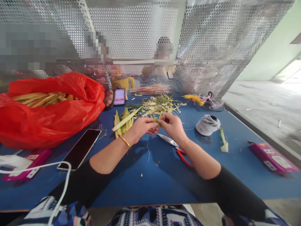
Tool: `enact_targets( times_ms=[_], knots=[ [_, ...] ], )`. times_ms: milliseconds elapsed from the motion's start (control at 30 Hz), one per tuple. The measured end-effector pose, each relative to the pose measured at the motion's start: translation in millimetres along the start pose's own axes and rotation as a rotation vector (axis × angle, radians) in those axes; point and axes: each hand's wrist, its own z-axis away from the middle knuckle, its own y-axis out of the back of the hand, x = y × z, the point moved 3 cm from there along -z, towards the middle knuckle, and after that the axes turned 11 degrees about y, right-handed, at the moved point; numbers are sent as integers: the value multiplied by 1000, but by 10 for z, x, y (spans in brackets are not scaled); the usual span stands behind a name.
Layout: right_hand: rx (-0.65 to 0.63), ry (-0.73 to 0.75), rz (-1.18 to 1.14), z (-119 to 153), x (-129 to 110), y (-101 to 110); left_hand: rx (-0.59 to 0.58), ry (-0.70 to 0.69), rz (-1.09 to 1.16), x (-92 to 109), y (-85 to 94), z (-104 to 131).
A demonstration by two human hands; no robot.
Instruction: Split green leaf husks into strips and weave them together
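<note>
My left hand (146, 125) and my right hand (171, 125) meet over the middle of the blue table (150, 188). Between their pinched fingertips is a small folded green plant strip (155, 120); the fingers hide part of it. A thin white thread (148, 147) lies below my left hand. Under my right wrist rest scissors (169, 140) with red handles, partly covered by the forearm. To the left of my left hand is a bundle of pale green leaf stalks (124, 121). A heap of shredded leaf trimmings (160, 105) lies just beyond both hands.
A red plastic bag (77, 116) of stalks fills the left side, near a dark phone (81, 147) and a white cable (67, 185). On the right are a thread spool (207, 125), a leaf piece (224, 141) and a magenta box (272, 157). A perforated metal screen (134, 28) borders the back.
</note>
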Motion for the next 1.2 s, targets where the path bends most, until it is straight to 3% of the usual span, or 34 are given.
enact_targets(
  times_ms=[167, 333, 700, 967, 1200],
  knots=[
    [24, -105, -155, 13, 66, -80, 120, -38, -2, -61, -25, -28],
    [70, -109, -231, 28, 99, -110, 174, -20, 103, -100, -43, -54],
    [-102, -111, -320, -83, 66, 71, 171, -9, 245, -53, 71, -63],
    [5, -149, -625, -48, -18, 17, 170, 9, 244, -55, 73, -75],
    [97, -172, -786, -12, -23, -62, 61, 51, 312, -60, 63, -63]
  ],
)
